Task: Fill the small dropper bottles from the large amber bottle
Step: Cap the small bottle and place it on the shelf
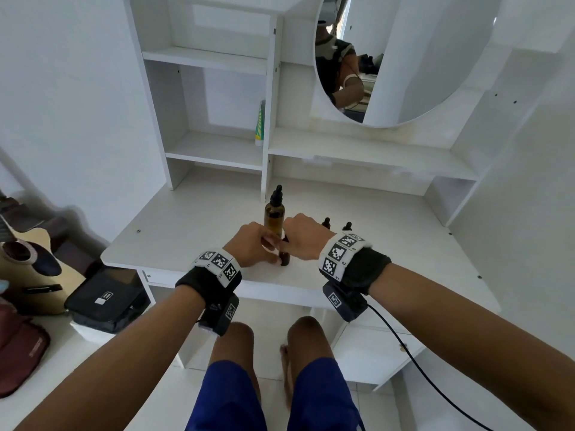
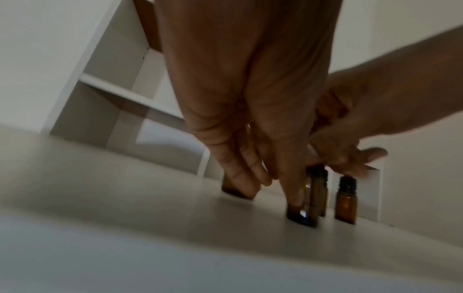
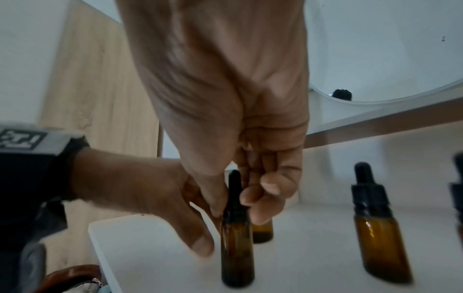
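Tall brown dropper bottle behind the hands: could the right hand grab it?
Probably yes: the tall dropper bottle stands just beyond the right hand, nothing between. Its fingers must first release the small dropper bottle.

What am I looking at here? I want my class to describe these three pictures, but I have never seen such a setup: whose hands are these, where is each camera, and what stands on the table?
There is no machine here. A person stands at a white dressing table and wears three cameras. The wide picture comes from a camera on the head, looking down at both arms. The other two come from cameras strapped to the wrists, each looking along its hand towards the fingers. On the table stand amber dropper bottles with black tops: a tall bottle and two more small bottles behind the hands. Both hands are on a fourth one, the held bottle, which stands upright on the table. The left hand grips its glass body, and the right hand pinches its black dropper cap.
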The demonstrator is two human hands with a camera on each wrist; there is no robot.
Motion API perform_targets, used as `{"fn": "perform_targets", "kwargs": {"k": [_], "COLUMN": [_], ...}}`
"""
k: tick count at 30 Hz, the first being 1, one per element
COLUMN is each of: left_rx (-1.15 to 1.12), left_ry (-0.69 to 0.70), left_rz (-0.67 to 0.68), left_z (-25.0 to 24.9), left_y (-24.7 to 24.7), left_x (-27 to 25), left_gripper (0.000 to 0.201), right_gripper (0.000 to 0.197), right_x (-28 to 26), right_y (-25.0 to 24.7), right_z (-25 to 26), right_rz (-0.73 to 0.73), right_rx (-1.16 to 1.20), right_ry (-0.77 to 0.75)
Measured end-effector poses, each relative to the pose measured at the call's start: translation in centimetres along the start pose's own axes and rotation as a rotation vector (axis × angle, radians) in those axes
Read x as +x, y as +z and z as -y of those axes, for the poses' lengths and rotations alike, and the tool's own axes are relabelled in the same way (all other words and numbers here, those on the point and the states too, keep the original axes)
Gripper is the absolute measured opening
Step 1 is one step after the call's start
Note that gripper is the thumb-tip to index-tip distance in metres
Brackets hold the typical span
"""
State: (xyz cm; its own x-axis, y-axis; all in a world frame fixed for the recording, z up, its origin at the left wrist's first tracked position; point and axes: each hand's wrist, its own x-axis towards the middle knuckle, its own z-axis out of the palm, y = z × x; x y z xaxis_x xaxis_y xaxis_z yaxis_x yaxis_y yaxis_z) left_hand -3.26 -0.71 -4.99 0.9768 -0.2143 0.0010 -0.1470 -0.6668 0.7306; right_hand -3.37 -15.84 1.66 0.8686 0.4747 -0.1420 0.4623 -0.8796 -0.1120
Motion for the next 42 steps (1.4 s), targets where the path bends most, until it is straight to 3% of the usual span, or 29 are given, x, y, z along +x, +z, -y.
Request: {"fn": "perform_targets", "kwargs": {"k": [5,10,15,22,25,32,34,35,38,42], "left_rx": [0.328,0.478,0.529,0.620,0.648,0.691,0.678,0.653,0.673,0.691], "left_ry": [-0.093,-0.259,-0.315,-0.311,-0.305,-0.246,-0.266,-0.356,-0.342,-0.283], "left_rz": [-0.031,0.022,0.096,0.141,0.152,0.222,0.221,0.204,0.214,0.228], "left_z": [2.0,3.7,4.1,3.8,3.5,1.4,1.2,3.9,3.8,2.5], "left_y": [-2.0,-2.0,-2.1,-2.5,-2.6,-1.4,-1.7,-4.6,-4.4,-3.6], "left_x": [1.3,1.8,2.0,2.1,2.1,2.2,2.2,1.8,1.7,1.9], "left_gripper": [0.037,0.068,0.077,0.076,0.075,0.077,0.077,0.078,0.078,0.079], "right_gripper": [0.035,0.052,0.028,0.027,0.035,0.040,0.038,0.037,0.033,0.044], "right_x": [-0.2,-0.2,0.2,1.4,2.7,7.3,8.9,13.8,15.3,16.0], "right_y": [1.7,3.8,4.6,-1.7,-5.0,-9.2,-9.5,-9.7,-9.2,-8.8], "right_z": [-1.1,-2.4,-3.2,-3.1,-3.0,-6.0,-6.3,-2.6,-3.5,-5.5], "right_rz": [-0.029,-0.032,-0.165,-0.358,-0.444,-0.692,-0.672,-0.615,-0.567,-0.574], "right_rx": [0.092,0.347,0.493,0.574,0.644,0.565,0.509,0.538,0.470,0.500], "right_ry": [0.016,0.052,0.051,-0.062,-0.126,-0.007,0.000,-0.051,-0.030,0.012]}}
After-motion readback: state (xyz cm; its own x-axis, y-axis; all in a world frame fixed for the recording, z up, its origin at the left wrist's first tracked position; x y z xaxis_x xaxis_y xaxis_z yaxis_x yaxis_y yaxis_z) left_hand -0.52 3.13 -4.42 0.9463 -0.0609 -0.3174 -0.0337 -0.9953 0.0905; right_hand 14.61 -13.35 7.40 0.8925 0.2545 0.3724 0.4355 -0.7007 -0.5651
